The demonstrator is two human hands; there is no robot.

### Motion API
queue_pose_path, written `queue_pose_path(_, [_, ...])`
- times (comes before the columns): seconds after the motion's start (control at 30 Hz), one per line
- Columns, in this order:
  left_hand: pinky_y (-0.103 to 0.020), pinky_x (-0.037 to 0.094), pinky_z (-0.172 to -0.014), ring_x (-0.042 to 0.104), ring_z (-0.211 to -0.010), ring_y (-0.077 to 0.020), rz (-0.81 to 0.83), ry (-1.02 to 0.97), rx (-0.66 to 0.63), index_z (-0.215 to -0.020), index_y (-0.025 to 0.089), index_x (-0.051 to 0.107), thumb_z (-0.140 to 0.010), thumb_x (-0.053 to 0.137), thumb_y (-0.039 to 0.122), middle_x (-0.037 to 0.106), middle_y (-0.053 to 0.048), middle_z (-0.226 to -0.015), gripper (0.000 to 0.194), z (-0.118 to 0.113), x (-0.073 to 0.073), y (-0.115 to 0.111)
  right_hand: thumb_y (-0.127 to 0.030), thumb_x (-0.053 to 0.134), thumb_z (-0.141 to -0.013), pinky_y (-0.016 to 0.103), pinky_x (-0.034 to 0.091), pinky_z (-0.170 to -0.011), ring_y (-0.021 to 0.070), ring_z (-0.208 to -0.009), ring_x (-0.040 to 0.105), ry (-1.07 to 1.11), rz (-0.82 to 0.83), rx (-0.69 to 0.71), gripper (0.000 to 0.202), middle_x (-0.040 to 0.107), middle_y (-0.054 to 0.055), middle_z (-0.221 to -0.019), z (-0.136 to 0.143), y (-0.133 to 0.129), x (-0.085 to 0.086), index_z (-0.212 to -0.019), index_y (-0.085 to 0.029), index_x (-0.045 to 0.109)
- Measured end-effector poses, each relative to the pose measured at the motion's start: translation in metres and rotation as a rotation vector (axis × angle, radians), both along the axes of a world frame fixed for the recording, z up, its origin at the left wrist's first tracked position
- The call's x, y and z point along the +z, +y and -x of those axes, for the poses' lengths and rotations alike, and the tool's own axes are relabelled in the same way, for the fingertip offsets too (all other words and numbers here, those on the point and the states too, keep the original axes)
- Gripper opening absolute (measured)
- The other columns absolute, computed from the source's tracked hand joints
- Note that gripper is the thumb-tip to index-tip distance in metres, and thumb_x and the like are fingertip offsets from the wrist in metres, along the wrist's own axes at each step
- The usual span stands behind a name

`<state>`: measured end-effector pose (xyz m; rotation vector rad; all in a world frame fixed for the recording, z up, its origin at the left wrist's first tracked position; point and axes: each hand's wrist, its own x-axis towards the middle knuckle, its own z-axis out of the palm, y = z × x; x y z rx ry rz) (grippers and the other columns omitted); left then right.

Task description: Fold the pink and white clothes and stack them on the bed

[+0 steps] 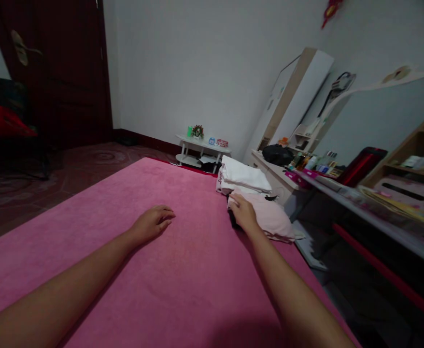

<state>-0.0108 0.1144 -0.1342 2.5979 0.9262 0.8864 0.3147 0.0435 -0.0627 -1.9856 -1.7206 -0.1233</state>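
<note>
A pink cover (193,251) lies over a bed-like surface. Near its middle, my left hand (154,222) rests low over the cover, fingers apart and slightly curled, holding nothing. My right hand (243,210) is on the left edge of a light pink folded cloth (273,217) at the right side of the cover. Its fingertips touch the cloth's top; whether they grip it cannot be made out. Something black shows under this cloth. Just behind it is a stack of white folded cloth (246,174).
A small white shelf (192,141) with little items stands by the far wall. To the right are a dresser (277,169) holding a black bag (277,154) and bottles, and a desk edge (364,222). A dark red door (63,63) is at the left.
</note>
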Motion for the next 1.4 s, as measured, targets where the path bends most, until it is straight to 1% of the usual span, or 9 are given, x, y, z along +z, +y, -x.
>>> queue_pose_path(0.07, [-0.034, 0.045, -0.092, 0.059, -0.102, -0.0209, -0.007, -0.004, -0.005, -0.106, 0.018, 0.070, -0.085, 0.053, 0.021, 0.065, -0.009, -0.110, 0.027, 0.000, 0.001, -0.001, -0.025, 0.045, -0.090, 0.046, 0.020, -0.114, 0.0198, -0.134, 0.040, 0.035, -0.014, 0.200, 0.042, 0.050, 0.006, -0.141, 0.048, -0.007, -0.008, -0.130, -0.025, 0.057])
queue_pose_path(0.13, [-0.033, 0.045, -0.092, 0.059, -0.102, -0.0207, -0.013, -0.006, -0.014, -0.107, 0.018, 0.070, -0.086, 0.053, 0.020, 0.065, -0.009, -0.110, 0.027, 0.001, 0.001, -0.003, -0.027, 0.052, -0.087, 0.053, 0.012, -0.114, 0.0238, -0.137, 0.035, -0.003, 0.036, 0.334, 0.043, 0.047, 0.006, -0.144, 0.090, -0.019, -0.025, -0.130, -0.028, 0.057])
queue_pose_path(0.2, [-0.033, 0.045, -0.092, 0.058, -0.102, -0.0204, -0.015, -0.005, -0.019, -0.108, 0.018, 0.069, -0.086, 0.052, 0.020, 0.065, -0.010, -0.110, 0.028, 0.001, 0.001, -0.004, -0.025, 0.050, -0.088, 0.053, 0.017, -0.113, 0.0254, -0.137, 0.034, -0.007, 0.108, 0.399, 0.044, 0.045, 0.009, -0.145, 0.117, -0.030, -0.042, -0.132, -0.026, 0.055])
queue_pose_path(0.27, [-0.033, 0.045, -0.093, 0.058, -0.102, -0.0204, -0.016, 0.002, -0.016, -0.109, 0.018, 0.069, -0.086, 0.052, 0.020, 0.065, -0.010, -0.110, 0.028, 0.001, 0.001, -0.005, -0.025, 0.048, -0.090, 0.051, 0.022, -0.112, 0.0254, -0.137, 0.036, 0.020, 0.151, 0.418, 0.043, 0.045, 0.010, -0.145, 0.127, -0.036, -0.054, -0.133, -0.024, 0.054])
queue_pose_path(0.47, [-0.034, 0.044, -0.095, 0.057, -0.105, -0.0214, -0.042, 0.020, -0.023, -0.112, 0.017, 0.068, -0.087, 0.052, 0.020, 0.064, -0.010, -0.112, 0.030, 0.003, -0.001, -0.005, -0.027, 0.052, -0.089, 0.045, 0.027, -0.112, 0.0228, -0.133, 0.042, 0.138, 0.118, 0.475, 0.040, 0.049, 0.009, -0.142, 0.113, -0.034, -0.054, -0.127, -0.022, 0.060])
queue_pose_path(0.8, [-0.035, 0.045, -0.094, 0.058, -0.105, -0.0212, -0.050, 0.010, -0.018, -0.111, 0.018, 0.069, -0.087, 0.052, 0.021, 0.065, -0.010, -0.113, 0.030, 0.003, 0.000, -0.007, -0.026, 0.056, -0.086, 0.043, 0.029, -0.111, 0.0221, -0.130, 0.045, 0.210, 0.094, 0.522, 0.037, 0.052, 0.009, -0.139, 0.107, -0.030, -0.058, -0.122, -0.023, 0.064])
queue_pose_path(1.13, [-0.035, 0.045, -0.096, 0.057, -0.107, -0.0209, -0.054, 0.004, -0.026, -0.112, 0.018, 0.068, -0.087, 0.051, 0.020, 0.064, -0.010, -0.115, 0.030, 0.003, -0.003, -0.006, -0.026, 0.057, -0.086, 0.042, 0.029, -0.111, 0.0207, -0.130, 0.045, 0.222, 0.099, 0.546, 0.037, 0.051, 0.009, -0.140, 0.104, -0.030, -0.056, -0.122, -0.023, 0.064])
queue_pose_path(1.33, [-0.035, 0.045, -0.096, 0.057, -0.107, -0.0214, -0.053, 0.007, -0.032, -0.112, 0.017, 0.068, -0.087, 0.051, 0.021, 0.064, -0.011, -0.115, 0.030, 0.002, 0.000, -0.007, -0.026, 0.055, -0.085, 0.040, 0.032, -0.110, 0.0204, -0.127, 0.047, 0.195, 0.091, 0.552, 0.038, 0.053, 0.007, -0.138, 0.102, -0.031, -0.057, -0.122, -0.023, 0.063])
queue_pose_path(1.4, [-0.035, 0.045, -0.096, 0.057, -0.107, -0.0214, -0.042, 0.018, -0.032, -0.113, 0.018, 0.067, -0.088, 0.050, 0.022, 0.063, -0.010, -0.115, 0.031, 0.002, 0.001, -0.007, -0.023, 0.053, -0.085, 0.037, 0.035, -0.108, 0.0191, -0.125, 0.049, 0.171, 0.048, 0.502, 0.041, 0.055, 0.006, -0.136, 0.092, -0.029, -0.053, -0.126, -0.023, 0.060])
